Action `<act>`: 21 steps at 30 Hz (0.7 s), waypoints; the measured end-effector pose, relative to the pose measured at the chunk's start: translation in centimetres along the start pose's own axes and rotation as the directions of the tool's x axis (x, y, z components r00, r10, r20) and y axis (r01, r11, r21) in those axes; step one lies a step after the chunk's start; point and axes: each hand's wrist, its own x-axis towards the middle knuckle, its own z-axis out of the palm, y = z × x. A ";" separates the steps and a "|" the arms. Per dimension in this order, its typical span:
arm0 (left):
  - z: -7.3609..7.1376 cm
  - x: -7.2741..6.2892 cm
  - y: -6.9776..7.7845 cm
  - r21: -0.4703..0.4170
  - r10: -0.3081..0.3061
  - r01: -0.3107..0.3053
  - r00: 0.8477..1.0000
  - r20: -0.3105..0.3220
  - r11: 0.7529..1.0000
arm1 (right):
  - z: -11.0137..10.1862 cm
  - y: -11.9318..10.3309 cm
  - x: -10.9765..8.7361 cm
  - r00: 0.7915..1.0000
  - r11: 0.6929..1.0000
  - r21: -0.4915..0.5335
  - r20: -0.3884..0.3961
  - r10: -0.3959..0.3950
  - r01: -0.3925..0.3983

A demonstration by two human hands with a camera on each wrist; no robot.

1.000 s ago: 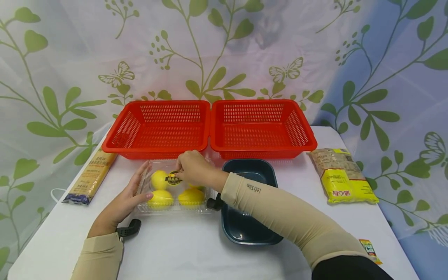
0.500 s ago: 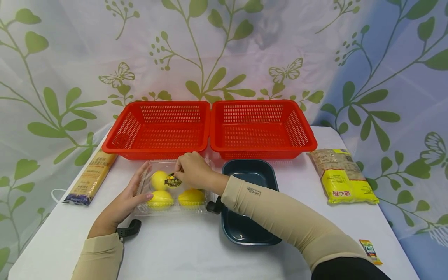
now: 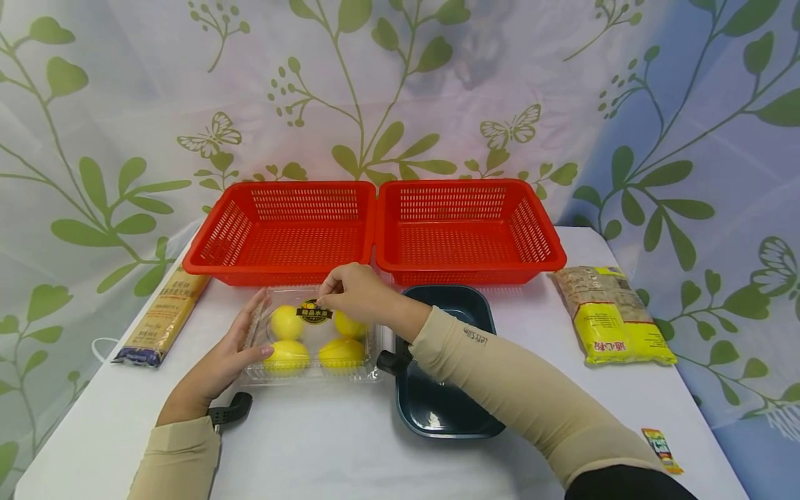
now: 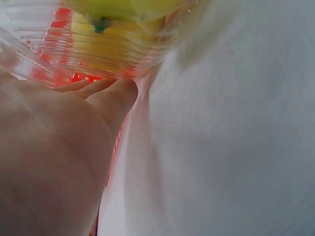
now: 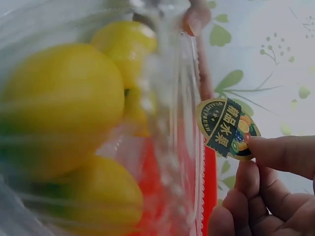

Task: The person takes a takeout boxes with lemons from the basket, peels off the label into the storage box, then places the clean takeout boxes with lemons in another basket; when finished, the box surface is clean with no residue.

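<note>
Right hand [image 3: 362,295] pinches a label [image 5: 229,129], seemingly free of the box [image 3: 306,377].
It has shifted, baring the two-o'clock lemon [image 3: 348,325]; left hand [image 3: 228,351], thumb apart, touches nine o'clock.

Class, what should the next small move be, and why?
Perhaps lower the label flat onto the clear container: the right hand pinches one end, raised off the container's top, and the left hand rests against the container's left side, likely steadying it.
</note>
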 end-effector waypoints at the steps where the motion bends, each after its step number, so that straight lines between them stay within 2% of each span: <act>1: 0.0 0.0 0.0 -0.002 -0.004 0.004 1.000 0.000 1.000 | -0.2 0.1 0.0 1.000 1.000 0.005 -0.001 0.006 -0.006; 12: 0.0 -0.1 -0.1 -0.010 -0.004 0.004 1.000 0.004 1.000 | -1.4 1.1 -0.4 1.000 0.998 0.054 0.009 0.020 -0.021; 21: 0.0 -0.1 0.0 -0.004 -0.007 0.007 1.000 0.003 1.000 | -3.4 2.2 -1.3 0.999 0.997 0.081 0.036 0.017 -0.020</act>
